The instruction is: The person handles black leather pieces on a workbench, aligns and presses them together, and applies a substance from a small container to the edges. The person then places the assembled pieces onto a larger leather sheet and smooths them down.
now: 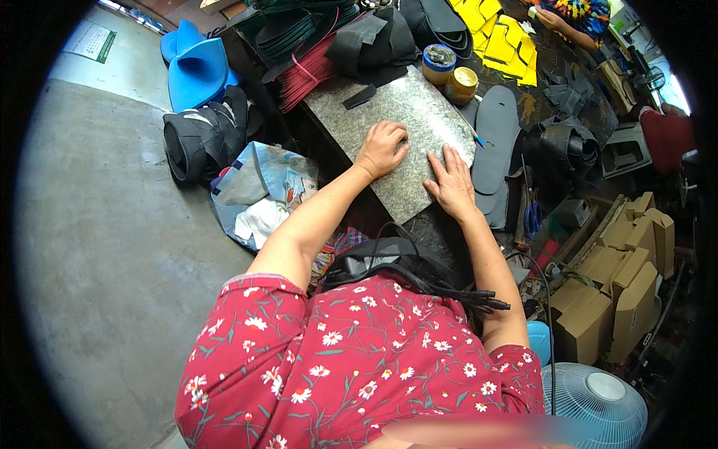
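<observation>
Rests the left hand [384, 149], loosely curled, on the grey speckled board [422, 111] and lays the right hand [452, 184], spread flat, toward its right edge, apart from the left; cannot tell of anything under the curled palm. Has the board directly ahead, with a black strip [360, 96] beyond the left hand, and a blue pen [477, 138] and grey sole-shaped pieces [496, 142] by its right side.

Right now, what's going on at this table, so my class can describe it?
A person in a red flowered shirt has both hands on a speckled grey board: the left hand curled, the right hand spread flat. Whether the left hides something small, I can't tell. A dark strip lies beyond the left hand; grey sole-shaped pieces lie to the board's right.
</observation>
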`<act>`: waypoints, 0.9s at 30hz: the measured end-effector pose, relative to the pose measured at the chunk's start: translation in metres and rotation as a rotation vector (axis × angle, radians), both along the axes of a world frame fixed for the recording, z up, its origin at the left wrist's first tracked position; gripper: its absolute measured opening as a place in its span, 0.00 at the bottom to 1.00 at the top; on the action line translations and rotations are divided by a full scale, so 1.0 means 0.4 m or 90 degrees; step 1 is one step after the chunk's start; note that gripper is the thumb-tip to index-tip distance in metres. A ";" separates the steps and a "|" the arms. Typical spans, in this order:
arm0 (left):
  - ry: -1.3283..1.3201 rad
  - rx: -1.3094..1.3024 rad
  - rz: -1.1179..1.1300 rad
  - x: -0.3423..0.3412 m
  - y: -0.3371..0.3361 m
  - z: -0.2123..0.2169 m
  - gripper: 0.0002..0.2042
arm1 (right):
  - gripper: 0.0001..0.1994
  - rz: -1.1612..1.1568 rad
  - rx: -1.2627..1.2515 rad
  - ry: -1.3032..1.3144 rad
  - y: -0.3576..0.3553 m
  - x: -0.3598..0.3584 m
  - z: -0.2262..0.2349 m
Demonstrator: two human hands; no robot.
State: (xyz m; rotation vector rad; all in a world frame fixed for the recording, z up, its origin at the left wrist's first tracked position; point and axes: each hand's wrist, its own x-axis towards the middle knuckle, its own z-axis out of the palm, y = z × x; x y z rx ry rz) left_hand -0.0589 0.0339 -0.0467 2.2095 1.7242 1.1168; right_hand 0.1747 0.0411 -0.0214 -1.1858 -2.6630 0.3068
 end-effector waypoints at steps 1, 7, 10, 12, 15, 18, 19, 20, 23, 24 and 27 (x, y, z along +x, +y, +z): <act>0.002 0.008 -0.005 0.001 -0.002 0.002 0.10 | 0.31 -0.012 -0.010 -0.039 -0.005 0.002 -0.008; 0.010 -0.187 -0.058 0.009 0.061 0.075 0.10 | 0.32 -0.017 -0.033 -0.084 0.001 0.011 -0.017; 0.129 0.094 -0.091 -0.024 0.170 0.151 0.10 | 0.32 -0.021 -0.072 -0.105 0.000 0.009 -0.008; 0.203 0.258 0.046 -0.069 0.240 0.200 0.18 | 0.32 -0.033 -0.083 -0.119 -0.003 0.007 -0.001; 0.276 0.206 0.293 -0.142 0.313 0.233 0.42 | 0.32 -0.054 -0.097 -0.123 -0.007 0.000 0.002; 0.313 0.033 0.378 -0.207 0.359 0.225 0.42 | 0.32 -0.071 -0.084 -0.106 -0.012 -0.002 0.001; 0.318 -0.025 0.376 -0.228 0.372 0.218 0.40 | 0.32 -0.073 -0.080 -0.097 -0.016 -0.001 -0.001; 0.291 -0.043 0.360 -0.247 0.379 0.209 0.32 | 0.32 -0.066 -0.073 -0.075 -0.016 -0.001 -0.003; 0.247 -0.017 0.319 -0.284 0.384 0.199 0.14 | 0.31 -0.068 -0.069 -0.028 -0.016 0.005 -0.005; 0.176 0.032 0.316 -0.294 0.380 0.201 0.14 | 0.31 -0.069 -0.080 -0.024 -0.013 0.005 -0.005; -0.019 0.074 0.299 -0.305 0.347 0.216 0.14 | 0.30 -0.081 -0.107 0.033 0.001 0.005 0.004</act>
